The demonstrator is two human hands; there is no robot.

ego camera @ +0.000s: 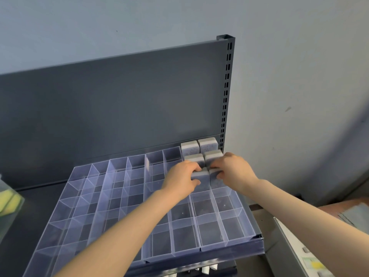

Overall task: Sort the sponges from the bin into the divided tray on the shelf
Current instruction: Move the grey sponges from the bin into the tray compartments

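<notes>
A clear divided tray (pixel 235 238) lies on the dark grey shelf. Grey-and-blue sponges stand upright in its two right columns: two at the back (pixel 198 148), two in the second row (pixel 203 159). In the third row, my left hand (pixel 182 179) grips one sponge (pixel 201 180) and my right hand (pixel 232 169) grips the one beside it (pixel 216 179). Both sponges sit partly down in their compartments. The bin of sponges is only partly in view at the left edge.
A clear bin (pixel 9 200) with yellow-green sponges sits at the far left on the shelf. The shelf's slotted upright (pixel 226 92) rises behind the tray's right corner. A grey cabinet or box (pixel 311 254) stands at the lower right. Most tray compartments hold nothing.
</notes>
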